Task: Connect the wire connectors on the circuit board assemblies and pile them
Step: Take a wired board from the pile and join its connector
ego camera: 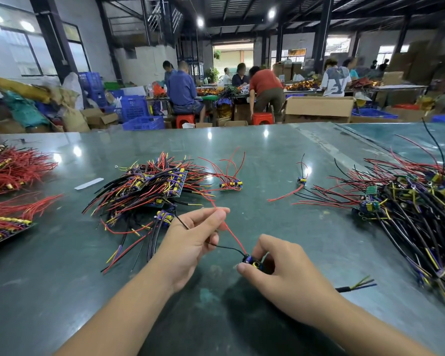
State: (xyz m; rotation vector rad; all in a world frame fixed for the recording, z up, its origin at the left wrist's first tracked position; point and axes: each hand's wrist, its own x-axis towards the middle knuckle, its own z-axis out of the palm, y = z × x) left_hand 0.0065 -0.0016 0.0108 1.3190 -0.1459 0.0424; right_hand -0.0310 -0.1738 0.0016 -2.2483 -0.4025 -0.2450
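The right hand pinched a small circuit board assembly just above the green table, thumb and forefinger curled round it. Its red wire ran up and away to the left — into the left hand, which gripped it just short of the finished pile.

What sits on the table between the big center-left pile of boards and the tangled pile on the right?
Head view: a small board cluster with red wires, then a single small board with loose wires, between center-left pile and right pile.
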